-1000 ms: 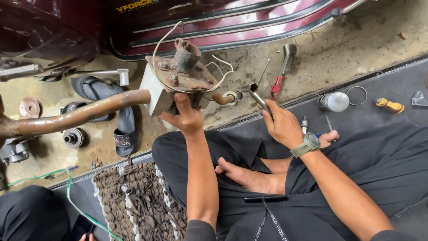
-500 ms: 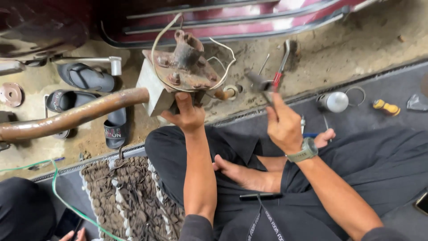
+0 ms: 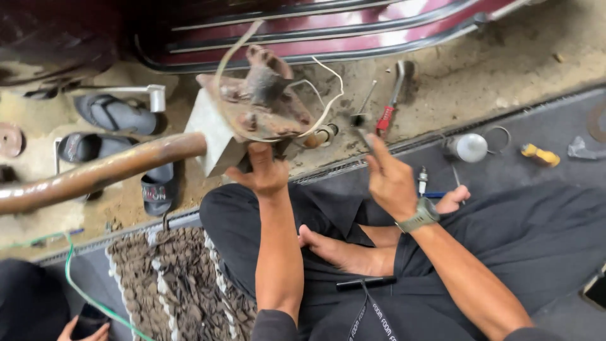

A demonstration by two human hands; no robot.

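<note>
My left hand (image 3: 265, 172) grips the underside of a rusty wheel hub (image 3: 262, 104) with loose pale wires looped around it. The hub sits at the end of a rusty axle tube (image 3: 101, 170) that runs off to the left, next to a pale block (image 3: 211, 132). My right hand (image 3: 388, 180), which wears a wristwatch, is raised just right of the hub. Its fingers pinch a thin metal tool (image 3: 362, 136) pointing at the hub's side. I sit cross-legged in black trousers, bare feet below the hands.
A maroon vehicle body (image 3: 315, 25) stands behind. Sandals (image 3: 113, 113) lie left. A red-handled tool (image 3: 386, 117), a silver round part (image 3: 470, 148), a spark plug (image 3: 423, 180) and a yellow piece (image 3: 540, 155) lie right. A woven mat (image 3: 183, 284), green cable (image 3: 76, 284) and another person's hand (image 3: 82, 328) are lower left.
The view has drifted, so the hub sits higher in the picture. My left hand keeps its grip under the hub, and my right hand stays beside it with the tool.
</note>
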